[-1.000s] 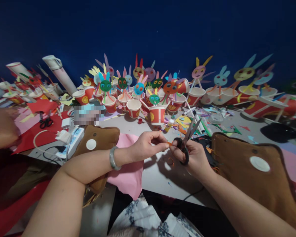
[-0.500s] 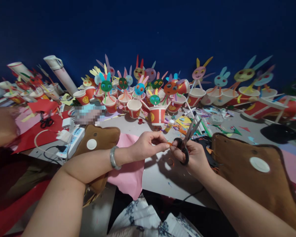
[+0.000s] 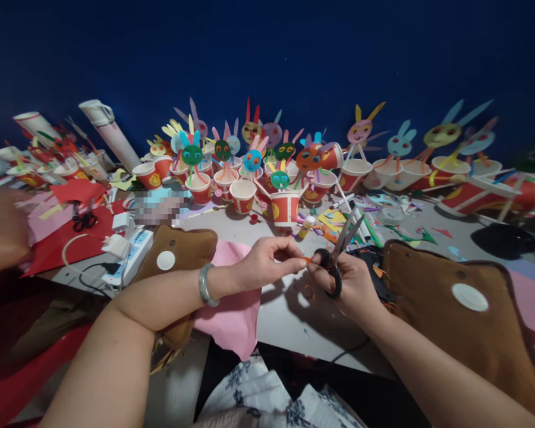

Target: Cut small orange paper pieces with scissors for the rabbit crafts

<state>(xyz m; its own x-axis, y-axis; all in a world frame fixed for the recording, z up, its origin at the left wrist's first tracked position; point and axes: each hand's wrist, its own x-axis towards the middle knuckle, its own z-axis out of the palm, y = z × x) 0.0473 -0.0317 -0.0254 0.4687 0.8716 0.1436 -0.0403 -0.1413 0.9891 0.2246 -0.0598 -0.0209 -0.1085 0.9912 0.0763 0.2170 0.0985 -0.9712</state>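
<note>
Over the front of the table, my left hand (image 3: 270, 260) is closed in a pinch on a small piece of orange paper (image 3: 307, 260). My right hand (image 3: 350, 285) holds black-handled scissors (image 3: 345, 235), blades pointing up and slightly apart. The right fingertips also touch the orange piece, close to the left ones. Below the hands, a thin orange curl of paper (image 3: 310, 291) lies on the table. Pink paper (image 3: 236, 315) lies under my left wrist. Ahead stands a red paper cup (image 3: 284, 209) with a green rabbit face (image 3: 279, 179) on it.
Several paper cups with rabbit faces line the back by the blue wall. Brown cushion-like pads lie left (image 3: 182, 244) and right (image 3: 463, 333). A power strip (image 3: 136, 255), another pair of scissors (image 3: 84, 220), markers and scraps crowd the table. Another person's arm (image 3: 4, 232) is at far left.
My hands, the scissors and the orange piece look almost unmoved. At far left, the other person's arm has shifted slightly.
</note>
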